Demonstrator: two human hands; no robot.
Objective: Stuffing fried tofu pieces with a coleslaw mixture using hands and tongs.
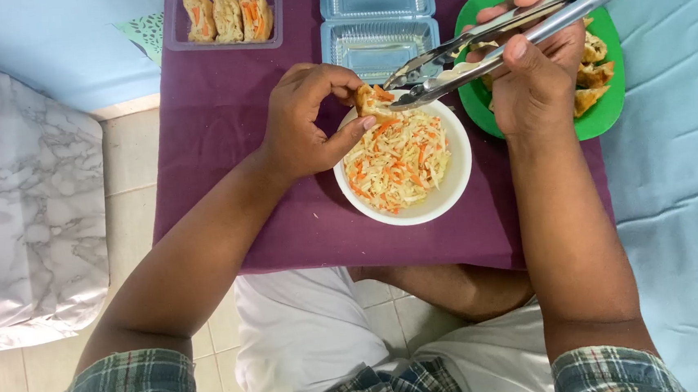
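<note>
Fingertips of my left hand point(304, 121) pinch a fried pastry pocket point(369, 100) at the far-left rim of the white bowl point(447, 196), thumb below and the other fingers curled over the top, closed on it. My right hand point(535, 72) is wrapped around the metal tongs point(518, 33), squeezing them nearly shut; their tips meet just beside the pocket, right over the bowl's far rim, with what looks like a little filling between them.

The bowl itself holds shredded cabbage and carrot filling point(398, 162) heaped to its edge. Just right of the bowl, partly under my right hand, lies a green plate point(605, 112) with more fried pastry pieces point(594, 72); my hand and the tongs hide much of it. Beyond the bowl sits a clear hinged plastic box point(378, 22), lying open. Left of that box, well apart from the bowl, is a clear tray point(228, 42) with three filled pockets point(227, 16) side by side. All of these rest on a purple cloth point(223, 147), with pale blue fabric point(677, 198) to the bowl's right and floor tiles point(128, 195) to its left.

My left forearm comes in from the lower left, wrist bent inward toward the bowl. My right forearm runs almost straight up from below, the wrist level, tong handles pointing away to the upper right.
</note>
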